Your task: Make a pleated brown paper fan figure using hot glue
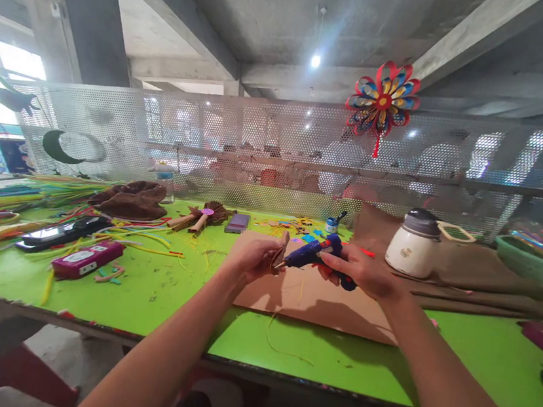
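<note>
My right hand (360,268) is wrapped round a dark blue glue gun (307,253), its nozzle pointing left. The nozzle tip meets or nearly meets a small folded brown piece (279,257), perhaps paper or cloth, pinched in my left hand (251,254). Fingers hide part of that piece. Both hands are above a brown cardboard sheet (328,306) lying on the green table. Beyond them, brown rolled pieces with a pleated fan (205,216) and a pink round label lie beside a small grey box (237,223).
A cream kettle (412,244) stands at right on folded brown cloth (480,275). Purple power strips (87,259) lie left and far right. Coloured pipe cleaners (148,241) spread across the left. A green basket (540,269) sits far right; a perforated metal screen (259,142) rises behind.
</note>
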`<action>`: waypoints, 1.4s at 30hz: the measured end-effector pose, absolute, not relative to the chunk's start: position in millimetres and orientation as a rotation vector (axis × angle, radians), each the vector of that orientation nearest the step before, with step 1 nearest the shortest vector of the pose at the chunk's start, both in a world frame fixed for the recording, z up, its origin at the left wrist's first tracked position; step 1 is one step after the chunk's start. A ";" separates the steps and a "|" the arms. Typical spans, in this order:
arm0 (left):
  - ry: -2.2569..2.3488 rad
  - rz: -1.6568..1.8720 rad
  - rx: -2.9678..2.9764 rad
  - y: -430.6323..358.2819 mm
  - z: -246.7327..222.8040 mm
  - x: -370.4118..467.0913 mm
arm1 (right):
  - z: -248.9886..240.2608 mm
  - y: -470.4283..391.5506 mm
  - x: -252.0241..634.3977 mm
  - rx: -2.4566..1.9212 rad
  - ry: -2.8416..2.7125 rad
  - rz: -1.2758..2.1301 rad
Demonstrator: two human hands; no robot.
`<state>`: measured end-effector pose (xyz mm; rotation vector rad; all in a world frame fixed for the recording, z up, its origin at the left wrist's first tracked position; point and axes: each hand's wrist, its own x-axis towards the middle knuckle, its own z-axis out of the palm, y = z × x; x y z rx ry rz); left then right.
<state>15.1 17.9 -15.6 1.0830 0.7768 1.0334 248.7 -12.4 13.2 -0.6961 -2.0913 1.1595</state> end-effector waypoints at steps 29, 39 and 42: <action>0.789 1.025 1.114 17.8 -16.1 15.8 | 9.5 -7.3 246.6 -0.741 -2.037 1.172; 0.762 1.013 1.141 16.9 -16.7 14.9 | 6.9 -3.3 252.5 -0.661 -2.020 1.265; 0.760 0.995 1.129 17.4 -17.2 13.9 | 6.8 -2.3 251.4 -0.734 -1.979 1.222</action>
